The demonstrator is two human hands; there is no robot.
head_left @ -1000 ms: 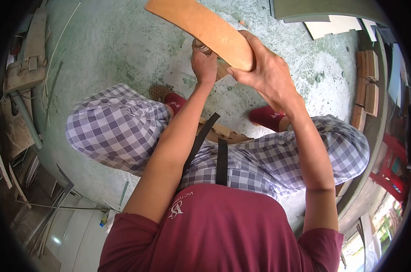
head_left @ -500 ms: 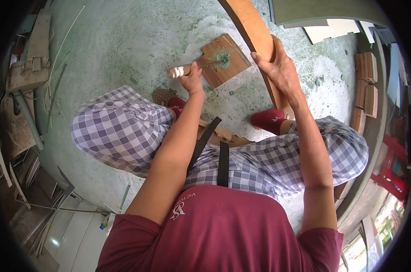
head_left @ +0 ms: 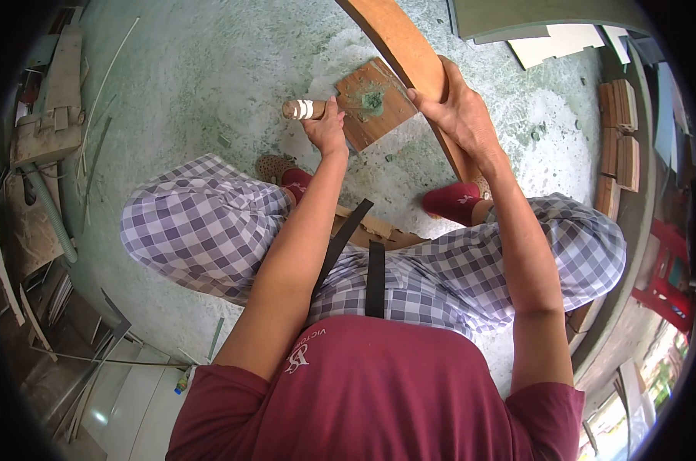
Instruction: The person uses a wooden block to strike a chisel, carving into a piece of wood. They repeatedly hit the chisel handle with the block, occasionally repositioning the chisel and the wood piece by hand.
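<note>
My left hand (head_left: 327,129) is closed around a wooden-handled tool (head_left: 302,109), whose handle has white bands near its end. Its thin blade is hard to make out beyond my fingers. Just right of that hand, a square brown board (head_left: 365,132) lies on the floor with a mound of green crumbly material (head_left: 372,102) on it. My right hand (head_left: 464,115) grips a long curved wooden piece (head_left: 409,52), thumb on its near face and fingers over the far edge. This piece slants from the top of the view down to beside my right foot.
Scrap wood and strips (head_left: 48,131) crowd the left side. Short wooden blocks (head_left: 619,134) are stacked at the right beside a red plastic stool (head_left: 666,284). Pale panels (head_left: 559,46) lie at the upper right. Green crumbs (head_left: 535,136) are scattered on the floor.
The curved wooden piece and my right hand have shifted slightly left in view. My left hand has turned the tool, its handle end lifting a little.
</note>
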